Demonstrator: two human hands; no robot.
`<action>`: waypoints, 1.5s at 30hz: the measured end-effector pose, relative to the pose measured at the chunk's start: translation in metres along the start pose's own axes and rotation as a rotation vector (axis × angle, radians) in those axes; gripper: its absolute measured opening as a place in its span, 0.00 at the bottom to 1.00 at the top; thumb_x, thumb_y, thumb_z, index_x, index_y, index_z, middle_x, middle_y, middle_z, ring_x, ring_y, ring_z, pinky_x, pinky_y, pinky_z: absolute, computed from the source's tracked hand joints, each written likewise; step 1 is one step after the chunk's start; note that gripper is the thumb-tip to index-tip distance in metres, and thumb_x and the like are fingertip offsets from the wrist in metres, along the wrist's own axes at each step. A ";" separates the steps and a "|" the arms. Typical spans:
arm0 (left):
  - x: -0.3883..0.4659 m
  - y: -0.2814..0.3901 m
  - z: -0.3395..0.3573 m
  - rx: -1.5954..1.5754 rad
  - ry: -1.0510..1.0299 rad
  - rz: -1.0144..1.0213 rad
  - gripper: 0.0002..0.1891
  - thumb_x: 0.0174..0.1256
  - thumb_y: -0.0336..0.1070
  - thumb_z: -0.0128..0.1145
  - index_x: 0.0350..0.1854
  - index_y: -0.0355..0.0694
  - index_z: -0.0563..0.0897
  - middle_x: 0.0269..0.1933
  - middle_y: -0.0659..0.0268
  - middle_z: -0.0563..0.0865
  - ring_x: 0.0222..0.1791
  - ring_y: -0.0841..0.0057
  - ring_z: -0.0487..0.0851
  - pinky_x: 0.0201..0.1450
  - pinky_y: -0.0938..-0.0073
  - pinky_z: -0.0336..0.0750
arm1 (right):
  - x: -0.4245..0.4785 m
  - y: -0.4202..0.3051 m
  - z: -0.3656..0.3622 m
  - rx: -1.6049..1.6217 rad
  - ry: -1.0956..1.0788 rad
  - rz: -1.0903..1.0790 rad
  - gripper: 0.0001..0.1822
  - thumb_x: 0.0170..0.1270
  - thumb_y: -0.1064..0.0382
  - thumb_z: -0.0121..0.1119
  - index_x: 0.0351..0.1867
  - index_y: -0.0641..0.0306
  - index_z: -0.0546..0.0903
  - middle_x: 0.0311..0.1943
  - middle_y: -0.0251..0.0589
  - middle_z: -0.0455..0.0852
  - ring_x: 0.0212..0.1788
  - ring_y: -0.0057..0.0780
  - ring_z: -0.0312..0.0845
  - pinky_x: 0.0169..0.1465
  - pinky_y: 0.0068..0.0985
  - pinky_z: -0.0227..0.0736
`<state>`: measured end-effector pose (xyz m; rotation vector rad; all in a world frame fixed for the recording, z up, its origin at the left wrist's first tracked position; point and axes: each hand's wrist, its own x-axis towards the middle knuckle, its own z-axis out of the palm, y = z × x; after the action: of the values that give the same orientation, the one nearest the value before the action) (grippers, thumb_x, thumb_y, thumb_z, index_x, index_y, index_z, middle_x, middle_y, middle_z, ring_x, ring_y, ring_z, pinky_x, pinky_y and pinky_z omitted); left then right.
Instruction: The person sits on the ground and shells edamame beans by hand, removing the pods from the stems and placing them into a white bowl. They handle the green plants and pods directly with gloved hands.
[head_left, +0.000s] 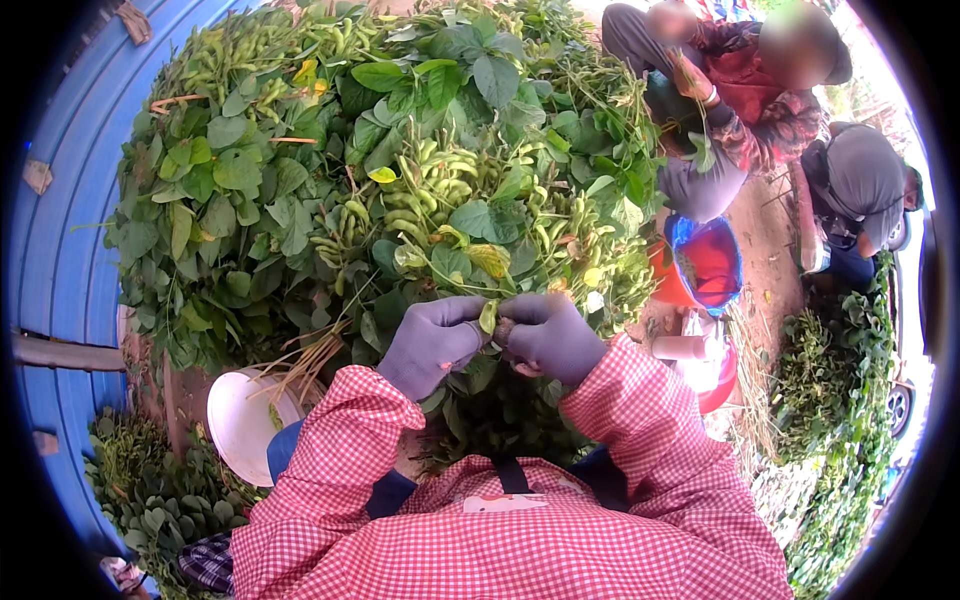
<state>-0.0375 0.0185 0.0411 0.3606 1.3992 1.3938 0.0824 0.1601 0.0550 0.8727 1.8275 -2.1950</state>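
Note:
In grey knit gloves, my left hand and my right hand meet in front of my chest. Between their fingertips is a green soybean pod, pinched from both sides. The right glove's fingertips look soiled, and its fingers partly hide one another. Just beyond my hands rises a large heap of cut soybean plants, thick with leaves. Clusters of plump pods show on its near side. Both forearms wear red-and-white checked sleeves.
At my left stands a white bucket with dry stalks across it. A red bucket with a blue liner stands to the right. Beyond it a person sits holding a plant stem; another person bends nearby. Blue corrugated sheeting borders the left.

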 end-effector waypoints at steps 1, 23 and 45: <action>-0.002 0.004 0.002 0.094 0.012 0.035 0.17 0.65 0.30 0.59 0.54 0.29 0.81 0.34 0.70 0.83 0.25 0.89 0.73 0.28 0.85 0.67 | -0.003 -0.007 -0.001 0.027 -0.020 0.064 0.11 0.68 0.63 0.58 0.40 0.71 0.83 0.20 0.30 0.76 0.17 0.13 0.65 0.20 0.17 0.61; -0.005 0.006 0.006 -0.419 -0.048 -0.166 0.07 0.63 0.31 0.53 0.40 0.35 0.79 0.28 0.70 0.76 0.18 0.88 0.65 0.22 0.83 0.56 | -0.005 -0.005 -0.006 0.094 -0.078 0.038 0.09 0.57 0.72 0.60 0.39 0.72 0.83 0.23 0.34 0.79 0.21 0.16 0.70 0.23 0.18 0.64; -0.054 0.051 -0.139 -0.904 -0.290 0.537 0.15 0.74 0.33 0.45 0.56 0.31 0.77 0.33 0.70 0.81 0.19 0.87 0.62 0.20 0.84 0.59 | -0.003 0.135 0.055 -1.396 -0.851 0.167 0.17 0.57 0.60 0.58 0.46 0.62 0.85 0.39 0.56 0.87 0.46 0.51 0.84 0.50 0.40 0.78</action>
<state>-0.1525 -0.0849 0.0724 0.3192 0.3399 2.1445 0.1304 0.0749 -0.0532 -0.1971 1.9664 -0.5378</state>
